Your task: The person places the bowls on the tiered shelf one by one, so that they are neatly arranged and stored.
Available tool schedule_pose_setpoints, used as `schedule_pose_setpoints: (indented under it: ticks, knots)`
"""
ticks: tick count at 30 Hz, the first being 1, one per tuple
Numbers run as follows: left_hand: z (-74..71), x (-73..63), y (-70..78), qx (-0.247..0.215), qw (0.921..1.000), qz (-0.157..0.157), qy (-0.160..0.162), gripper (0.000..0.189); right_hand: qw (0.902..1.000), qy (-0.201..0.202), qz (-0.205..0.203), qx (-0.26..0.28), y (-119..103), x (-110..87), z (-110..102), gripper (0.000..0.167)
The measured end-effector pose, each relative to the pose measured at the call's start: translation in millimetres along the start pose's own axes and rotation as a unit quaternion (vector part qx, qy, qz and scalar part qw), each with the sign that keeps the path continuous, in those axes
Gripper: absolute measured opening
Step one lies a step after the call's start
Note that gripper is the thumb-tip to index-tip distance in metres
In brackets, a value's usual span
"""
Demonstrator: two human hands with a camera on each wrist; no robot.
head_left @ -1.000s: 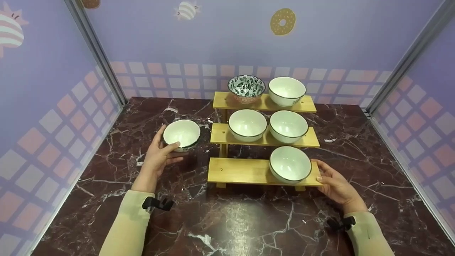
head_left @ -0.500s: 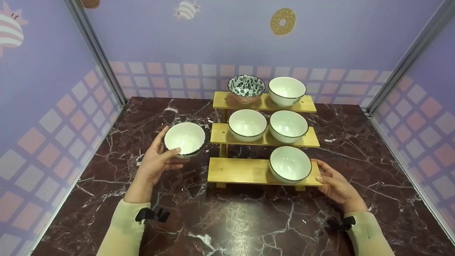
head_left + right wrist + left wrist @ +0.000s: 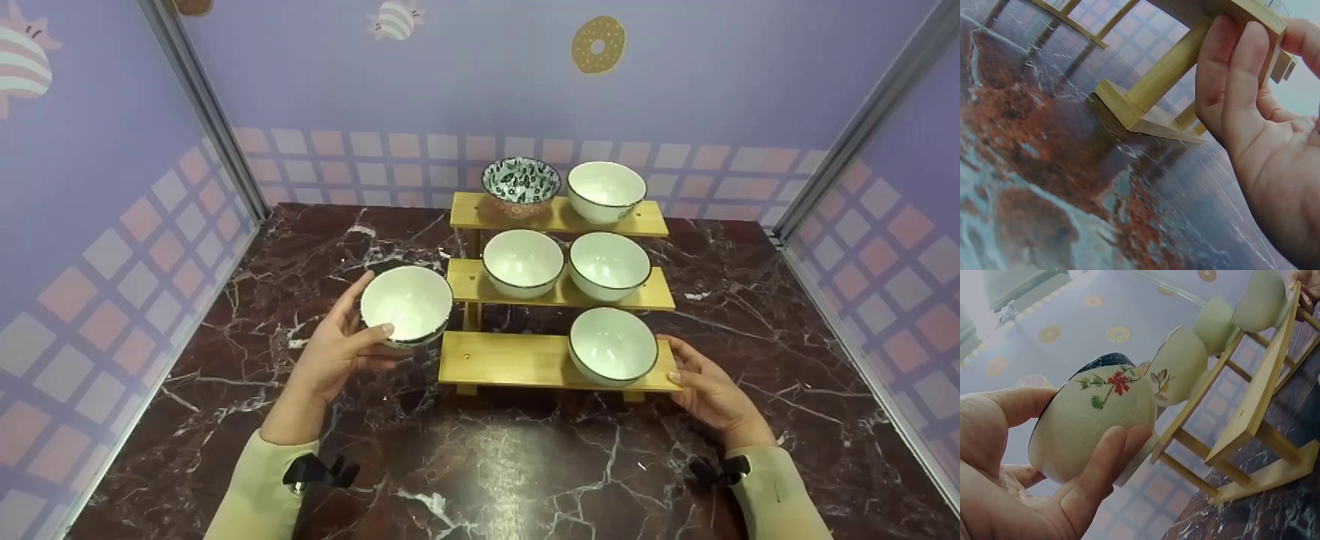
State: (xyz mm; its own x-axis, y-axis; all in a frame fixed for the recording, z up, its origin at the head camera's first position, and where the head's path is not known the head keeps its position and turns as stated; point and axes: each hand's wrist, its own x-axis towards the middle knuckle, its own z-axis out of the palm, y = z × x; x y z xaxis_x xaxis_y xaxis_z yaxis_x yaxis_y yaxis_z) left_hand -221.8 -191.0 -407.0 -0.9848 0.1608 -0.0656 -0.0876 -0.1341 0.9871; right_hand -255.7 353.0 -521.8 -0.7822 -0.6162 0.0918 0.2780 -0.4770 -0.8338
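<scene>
My left hand [image 3: 337, 352] holds a white bowl [image 3: 405, 300] with a dark rim, its thumb over the near edge and fingers around the side and under it. In the left wrist view the bowl [image 3: 1095, 416] shows a red flower and green leaves on its outside, and it is lifted off the table. To its right stands a three-tier wooden rack [image 3: 510, 358]. My right hand [image 3: 709, 386] grips the right end of the lowest shelf, thumb on top. A white bowl [image 3: 613, 345] sits at the right of that shelf, with bare wood to its left.
Two white bowls, one left [image 3: 523, 262] and one right [image 3: 609, 264], stand on the middle shelf. The top shelf bears a dark-patterned bowl [image 3: 520, 184] and a white bowl [image 3: 606, 191]. Patterned walls [image 3: 345, 82] enclose the dark marbled table [image 3: 525, 465].
My left hand has carried the bowl right and toward me, nearer the rack's left side. The right hand keeps its grip on the lowest shelf, and the rack has stayed put.
</scene>
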Motion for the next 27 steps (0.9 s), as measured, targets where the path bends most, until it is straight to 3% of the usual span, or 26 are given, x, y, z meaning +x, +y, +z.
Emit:
schedule_pose_setpoints:
  ticks: [27]
  knots:
    - [53.0, 9.0, -18.2, 0.005, 0.9951, -0.013, -0.098, 0.094, 0.9999, -0.001, -0.001, -0.01, 0.9, -0.8, -1.7, 0.056]
